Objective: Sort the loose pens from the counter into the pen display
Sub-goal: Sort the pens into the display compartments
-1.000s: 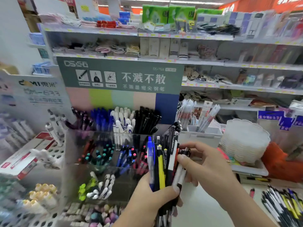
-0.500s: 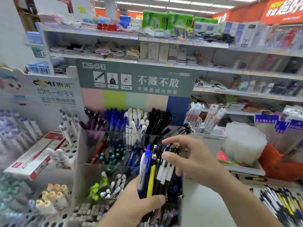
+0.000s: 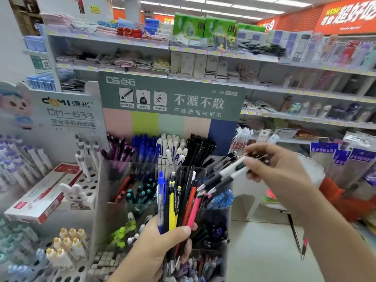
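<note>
Straight ahead in the head view, the left hand (image 3: 162, 239) grips a bunch of pens (image 3: 176, 202) upright, its fingers and thumb curled round the lower barrels: blue, yellow, black, red and pink among them. That bunch stands in front of the clear pen display (image 3: 162, 200), whose compartments hold purple, blue, white and black pens at the back and red, teal and blue ones lower down. To the right, the right hand (image 3: 270, 171) pinches a few black-and-white pens (image 3: 221, 180) by their upper ends, slanting them tips-down above the display's right compartments; motion blur hides the exact count. Two loose pens (image 3: 299, 241) lie on the white table (image 3: 264, 251) near the right forearm.
</note>
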